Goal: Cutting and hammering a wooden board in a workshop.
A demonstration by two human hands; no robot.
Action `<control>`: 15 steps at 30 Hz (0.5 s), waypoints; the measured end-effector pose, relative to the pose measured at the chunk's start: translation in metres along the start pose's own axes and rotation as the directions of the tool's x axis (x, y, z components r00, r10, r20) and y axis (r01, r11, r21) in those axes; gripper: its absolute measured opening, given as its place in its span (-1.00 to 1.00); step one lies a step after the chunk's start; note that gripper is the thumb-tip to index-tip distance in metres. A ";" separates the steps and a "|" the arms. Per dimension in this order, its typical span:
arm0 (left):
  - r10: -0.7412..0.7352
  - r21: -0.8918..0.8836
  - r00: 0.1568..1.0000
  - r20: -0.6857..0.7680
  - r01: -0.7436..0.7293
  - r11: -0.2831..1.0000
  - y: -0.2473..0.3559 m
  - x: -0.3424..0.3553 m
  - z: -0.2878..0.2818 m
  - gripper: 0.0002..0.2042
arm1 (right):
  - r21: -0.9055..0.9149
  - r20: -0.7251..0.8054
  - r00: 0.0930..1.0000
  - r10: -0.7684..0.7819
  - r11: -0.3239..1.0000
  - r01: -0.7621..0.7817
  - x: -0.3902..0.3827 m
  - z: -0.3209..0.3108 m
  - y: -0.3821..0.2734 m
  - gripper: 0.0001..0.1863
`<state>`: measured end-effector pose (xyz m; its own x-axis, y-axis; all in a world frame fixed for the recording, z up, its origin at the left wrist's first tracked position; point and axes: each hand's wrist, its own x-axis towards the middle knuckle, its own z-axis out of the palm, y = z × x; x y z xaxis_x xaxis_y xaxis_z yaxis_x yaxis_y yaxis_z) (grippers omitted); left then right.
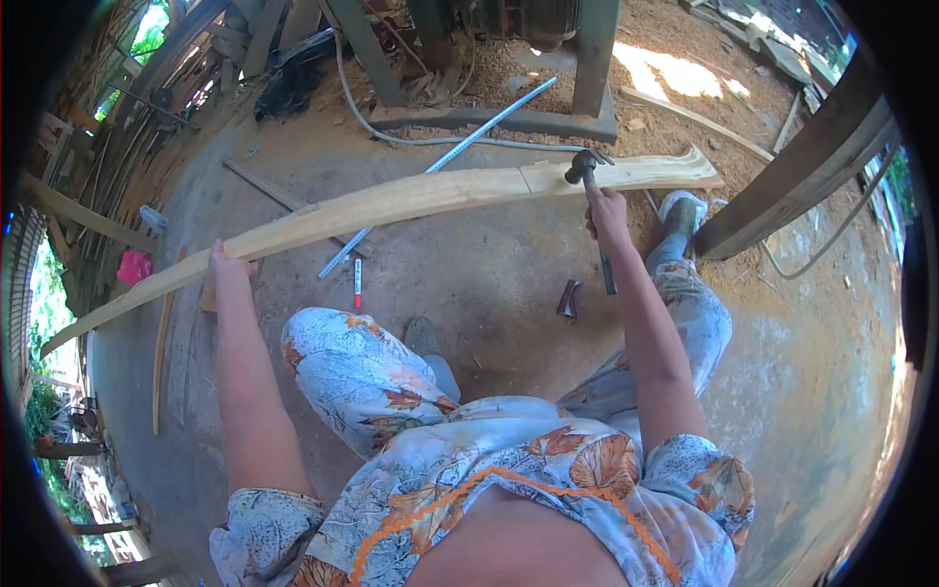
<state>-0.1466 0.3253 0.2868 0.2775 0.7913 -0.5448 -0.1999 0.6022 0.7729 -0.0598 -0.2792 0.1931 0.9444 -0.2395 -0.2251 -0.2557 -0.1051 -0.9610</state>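
Observation:
A long pale wooden plank (391, 203) stretches across in front of me, its far right end carved into a curve. A thin dark line crosses it right of the middle. My left hand (232, 266) is closed on the plank's near edge, toward its left end. In my right hand (608, 215) is a claw hammer (588, 164), gripped by the handle close below the head. The hammer's head lies over the plank, right of the dark line; whether it touches the wood I cannot tell. The handle's dark end hangs below my wrist.
A long metal ruler (489, 125) lies on the floor beneath the plank, with a red-and-white marker (358, 282) near it. A small dark piece (569, 299) lies between my feet. A wooden post (797, 176) rises at the right. Machine legs (595, 59) and a cable stand beyond.

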 end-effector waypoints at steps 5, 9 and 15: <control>0.012 -0.007 0.970 -0.244 -0.014 1.000 -0.032 0.036 -0.035 -0.52 | 0.185 0.035 0.969 -0.244 0.954 0.234 -0.032 0.009 -0.081 -0.65; -0.102 -0.044 0.975 -0.196 0.095 0.994 -0.044 0.051 -0.051 -0.57 | 0.264 -0.039 0.902 -0.431 0.866 0.425 -0.039 0.030 -0.074 -0.65; 0.069 -0.093 0.995 -0.073 -0.075 0.993 -0.031 0.094 -0.039 -0.55 | -0.624 0.104 0.882 -0.459 0.660 0.417 0.023 0.068 0.061 -0.64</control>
<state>-0.1508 0.3854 0.1987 0.1939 0.8365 -0.5126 -0.3065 0.5480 0.7783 -0.0398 -0.2259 0.1181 0.9721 -0.0625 0.2261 0.0965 -0.7718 -0.6285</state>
